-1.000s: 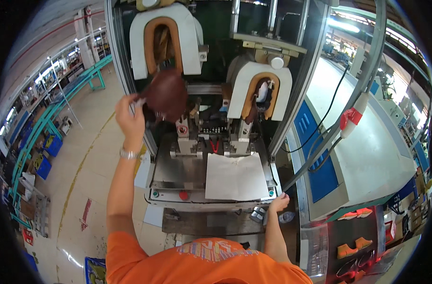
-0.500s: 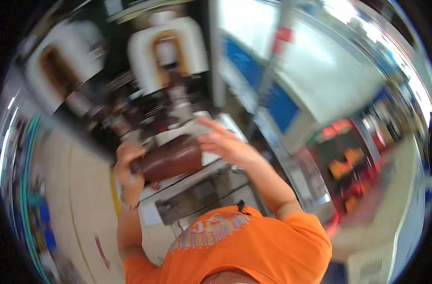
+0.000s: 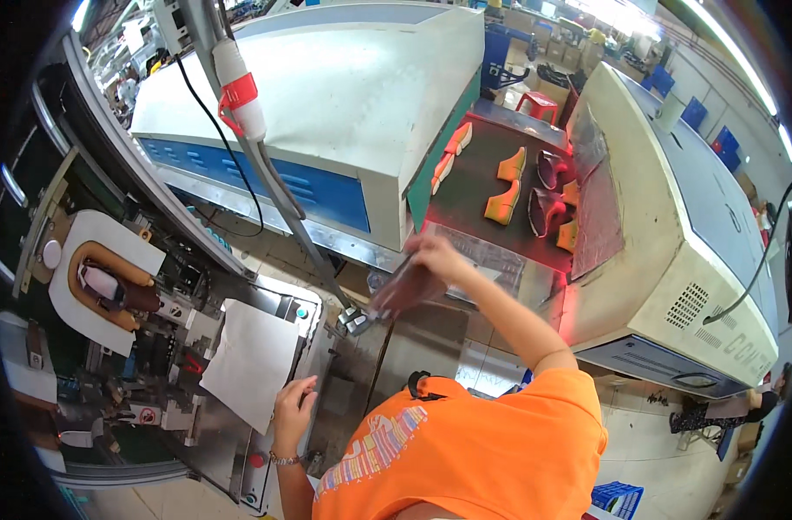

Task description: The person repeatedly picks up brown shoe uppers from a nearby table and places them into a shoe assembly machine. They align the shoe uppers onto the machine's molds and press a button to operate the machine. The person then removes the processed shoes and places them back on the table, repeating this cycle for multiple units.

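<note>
Pinching a brown piece [image 3: 406, 290], the right hand [image 3: 439, 258] extends; left fingers [image 3: 302, 386] curl loosely, empty.

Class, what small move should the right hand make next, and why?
The right hand should probably move the dark brown piece toward the belt: it hangs in that grip short of the belt, where dark shoe parts lie near orange soles.

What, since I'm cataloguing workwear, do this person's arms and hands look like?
The left hand and right hand are gloveless. A silvery band circles the left wrist; none shows on the right. The right short sleeve is orange.
</note>
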Available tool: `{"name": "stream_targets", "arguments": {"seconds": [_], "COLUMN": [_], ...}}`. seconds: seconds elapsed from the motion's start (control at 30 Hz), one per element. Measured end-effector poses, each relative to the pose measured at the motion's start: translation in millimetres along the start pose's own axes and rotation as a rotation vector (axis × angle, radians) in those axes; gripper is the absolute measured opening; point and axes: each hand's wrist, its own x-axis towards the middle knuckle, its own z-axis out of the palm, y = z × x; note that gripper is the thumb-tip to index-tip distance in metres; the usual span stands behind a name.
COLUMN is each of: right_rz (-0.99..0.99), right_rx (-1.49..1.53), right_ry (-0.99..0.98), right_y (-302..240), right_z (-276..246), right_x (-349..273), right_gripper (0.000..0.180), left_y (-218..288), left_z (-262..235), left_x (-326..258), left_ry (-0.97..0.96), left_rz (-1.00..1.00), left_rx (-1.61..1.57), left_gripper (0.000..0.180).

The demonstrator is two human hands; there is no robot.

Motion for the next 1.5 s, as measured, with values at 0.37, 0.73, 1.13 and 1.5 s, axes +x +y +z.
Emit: {"name": "stream_targets", "arguments": {"seconds": [0.37,0.73,1.13,1.5], "right_rz": [0.242,0.293,0.790,0.543], "right_rx": [-0.777,-0.342,-0.283,-1.091], "right_ry": [0.712,-0.380,-0.161,-0.681], "right_y": [70,208,292,323], "right_z": [-121,74,82,82], "right_x": [84,-157,-310,-416], "right_gripper": [0.063,0.029,0.029,0.026], "left_y": [20,15,0,-6], "left_z": [29,81,103,112], "left_x": [9,-13,-34,-40], "left_ry": [0.004,-0.186,-0.567,-0.670], "left_rz": [-0.027,0.066,0.123,0.040], "left_rx": [0.003,-0.247,-0.254,-0.366], "left_gripper": [0.024,0.008,0.023,0.043]}}
